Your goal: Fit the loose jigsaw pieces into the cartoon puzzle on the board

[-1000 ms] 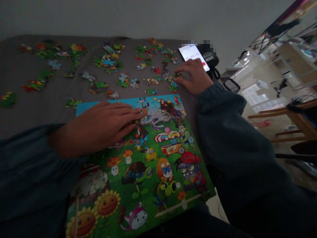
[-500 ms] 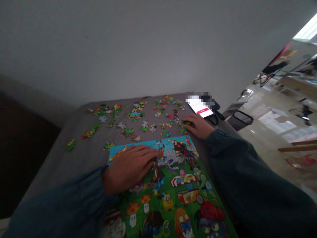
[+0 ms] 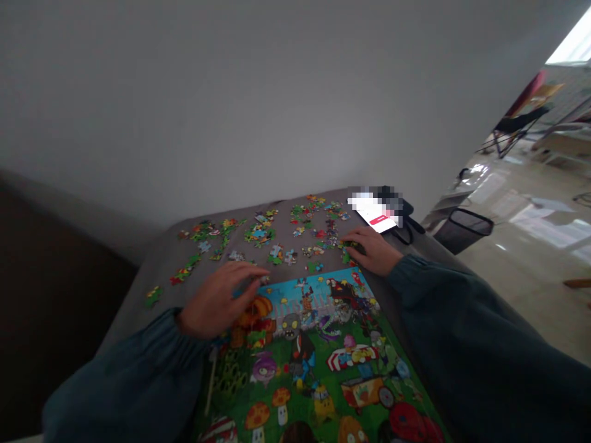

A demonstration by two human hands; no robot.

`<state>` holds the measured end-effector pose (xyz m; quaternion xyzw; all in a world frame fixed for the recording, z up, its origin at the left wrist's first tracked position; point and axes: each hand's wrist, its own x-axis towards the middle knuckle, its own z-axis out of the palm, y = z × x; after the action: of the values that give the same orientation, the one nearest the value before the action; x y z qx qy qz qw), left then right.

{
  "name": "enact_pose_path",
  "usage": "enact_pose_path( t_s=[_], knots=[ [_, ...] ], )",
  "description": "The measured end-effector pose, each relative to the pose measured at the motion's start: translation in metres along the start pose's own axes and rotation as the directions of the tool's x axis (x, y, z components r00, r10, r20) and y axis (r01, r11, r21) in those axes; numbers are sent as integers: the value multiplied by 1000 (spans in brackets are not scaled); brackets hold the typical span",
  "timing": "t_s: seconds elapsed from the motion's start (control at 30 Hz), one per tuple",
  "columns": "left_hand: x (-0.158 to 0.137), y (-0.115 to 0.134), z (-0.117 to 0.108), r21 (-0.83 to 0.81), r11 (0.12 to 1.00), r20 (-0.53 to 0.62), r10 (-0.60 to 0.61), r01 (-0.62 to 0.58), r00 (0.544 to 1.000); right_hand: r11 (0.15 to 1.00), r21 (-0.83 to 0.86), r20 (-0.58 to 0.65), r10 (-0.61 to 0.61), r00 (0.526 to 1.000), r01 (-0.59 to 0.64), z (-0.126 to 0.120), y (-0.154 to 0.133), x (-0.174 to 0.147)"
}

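Note:
A colourful cartoon picture sheet (image 3: 318, 344), with zombies, mushrooms and a blue top strip, lies on grey cloth. Over its upper left corner hovers my left hand (image 3: 219, 299), thumb and fingers apart around a small puzzle piece (image 3: 265, 280) just beyond the sheet's edge; whether it touches the piece I cannot tell. To the right, my right hand (image 3: 372, 250) rests past the upper right corner, fingers loosely spread. Its fingertips are next to green puzzle pieces (image 3: 347, 254), which they partly cover. More loose pieces (image 3: 259, 234) lie scattered behind the sheet.
A lit phone (image 3: 375, 212) lies at the back right, its upper part blurred, with a dark strap (image 3: 404, 235) beside it. Behind the table rises a grey wall (image 3: 258, 111). A black mesh bin (image 3: 464, 229) stands on the floor to the right.
My left hand has lifted off the sheet's middle and moved left and away toward the loose pieces, uncovering the zombie and pumpkin. My right hand stays by the same pieces. The view has tilted slightly up.

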<state>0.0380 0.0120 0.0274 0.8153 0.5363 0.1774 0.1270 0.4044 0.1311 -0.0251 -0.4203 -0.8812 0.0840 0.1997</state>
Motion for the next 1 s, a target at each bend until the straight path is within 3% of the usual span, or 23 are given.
enact_pose_path(
  t_s=[0.17, 0.27, 0.47, 0.57, 0.8, 1.0],
  knots=[
    [9, -59, -11, 125, 980, -93, -146, 157, 985, 999, 9, -20, 44, 999, -44, 9, 1, 2],
    [26, -75, -17, 197, 960, -92, -182, 197, 979, 998, 28, -42, 50, 998, -49, 14, 1, 5],
    [83, -78, -4, 326, 924, -2, -211, 200, 978, 998, 58, -67, 41, 997, -37, 16, 3, 8],
    [96, -82, -2, 350, 916, 61, -231, 196, 971, 997, 66, -65, 40, 997, -36, 16, 3, 8],
    [85, -90, -19, 279, 939, 177, -258, 203, 950, 996, 86, -57, 37, 998, -32, 14, 4, 11],
    [65, -81, -34, 205, 938, 76, -301, 281, 950, 994, 107, -39, 39, 998, -35, 14, 8, 11]
  ],
)
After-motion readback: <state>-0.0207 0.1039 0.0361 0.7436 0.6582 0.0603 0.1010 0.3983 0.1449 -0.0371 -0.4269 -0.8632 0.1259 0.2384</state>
